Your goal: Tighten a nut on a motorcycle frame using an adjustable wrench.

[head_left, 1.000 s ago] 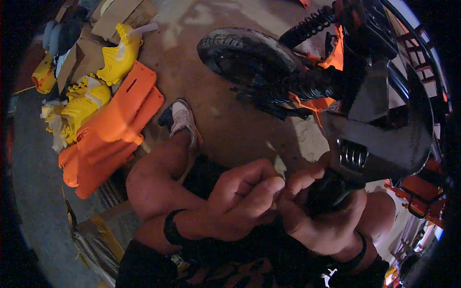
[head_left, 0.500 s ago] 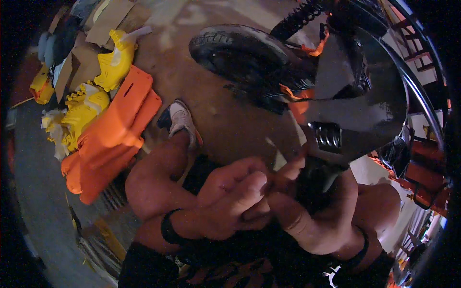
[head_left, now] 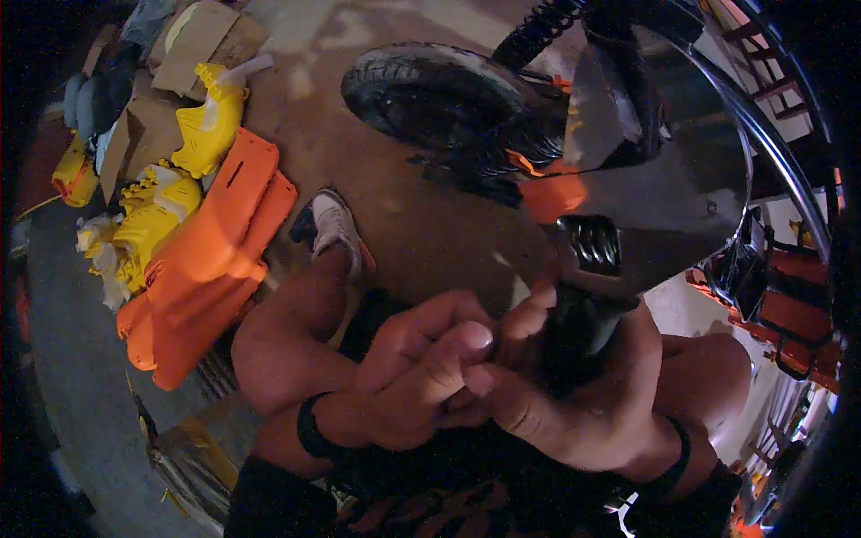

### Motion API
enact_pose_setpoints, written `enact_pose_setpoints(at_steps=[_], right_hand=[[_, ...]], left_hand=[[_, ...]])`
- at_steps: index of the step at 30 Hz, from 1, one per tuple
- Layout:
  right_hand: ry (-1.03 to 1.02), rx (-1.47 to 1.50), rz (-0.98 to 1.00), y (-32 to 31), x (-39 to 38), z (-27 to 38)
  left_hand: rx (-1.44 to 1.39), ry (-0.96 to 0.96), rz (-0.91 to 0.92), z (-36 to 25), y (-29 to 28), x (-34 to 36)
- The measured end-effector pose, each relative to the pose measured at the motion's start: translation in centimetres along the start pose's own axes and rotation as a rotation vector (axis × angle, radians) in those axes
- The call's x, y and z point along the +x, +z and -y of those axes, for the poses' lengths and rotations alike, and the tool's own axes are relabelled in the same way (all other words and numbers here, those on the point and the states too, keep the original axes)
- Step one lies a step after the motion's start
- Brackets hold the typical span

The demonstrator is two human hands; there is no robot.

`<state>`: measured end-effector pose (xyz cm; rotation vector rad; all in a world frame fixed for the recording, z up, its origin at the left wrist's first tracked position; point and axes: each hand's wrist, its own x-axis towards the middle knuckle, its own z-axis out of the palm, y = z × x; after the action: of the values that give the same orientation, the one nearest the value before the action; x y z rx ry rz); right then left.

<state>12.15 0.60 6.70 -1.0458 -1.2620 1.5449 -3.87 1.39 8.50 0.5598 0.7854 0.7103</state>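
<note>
My left hand (head_left: pixel 417 363) is closed in front of me, its thumb stretched along the curled fingers. Close against it is my right hand (head_left: pixel 587 417), its thumb tip beside the left fingers and its other fingers curving round from the far side. Whatever the fingertips pinch, if anything, is too small or hidden to make out. Within the curve of my right hand shows a dark rounded part (head_left: pixel 578 341), just below a grey body panel (head_left: pixel 673 211) with a black slatted vent (head_left: pixel 594 244). Whether the hand grips that part I cannot tell.
Ahead stands a motor vehicle's black tyre (head_left: pixel 430 90), with a coil spring (head_left: pixel 543 31) beside it. Orange plastic panels (head_left: pixel 211 269) and yellow plastic parts (head_left: pixel 161 211) lie on the left, near cardboard (head_left: pixel 202 49). An orange-and-black frame (head_left: pixel 789 314) is on the right.
My right thumb has shifted left, closer to the left thumb and fingers. The vehicle appears slightly further left and up in view.
</note>
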Motion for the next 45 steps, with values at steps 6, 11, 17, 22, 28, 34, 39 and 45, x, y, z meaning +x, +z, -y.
enact_pose_setpoints(at_steps=[6, 11, 17, 22, 28, 34, 39, 45], right_hand=[[0.053, 0.003, 0.039, 0.0, 0.1, 0.9], [-0.143, -0.064, 0.066, -0.1, 0.2, 0.2], [-0.335, -0.16, 0.117, -0.2, 0.7, 0.2], [-0.424, -0.187, 0.114, 0.0, 0.8, -0.2], [-0.416, -0.128, 0.108, 0.2, 0.9, -0.4], [-0.382, -0.193, 0.027, 0.4, 0.8, -0.5], [-0.283, -0.157, -0.025, 0.4, 0.6, -0.4], [-0.216, -0.107, -0.066, 0.6, 0.5, -0.3]], left_hand=[[0.098, 0.069, -0.019, 0.7, -0.3, -0.2], [0.102, 0.057, -0.041, 0.7, -0.3, -0.1], [0.179, 0.071, -0.111, 1.2, -0.5, 0.0], [0.233, 0.078, -0.156, 1.5, -0.5, 0.1], [0.259, 0.074, -0.185, 1.7, -0.6, 0.1], [0.267, 0.081, -0.207, 2.0, -0.7, 0.1], [0.188, 0.128, -0.2, 2.4, -0.6, 0.3], [0.298, 0.25, -0.202, 2.5, -0.4, 0.3]])
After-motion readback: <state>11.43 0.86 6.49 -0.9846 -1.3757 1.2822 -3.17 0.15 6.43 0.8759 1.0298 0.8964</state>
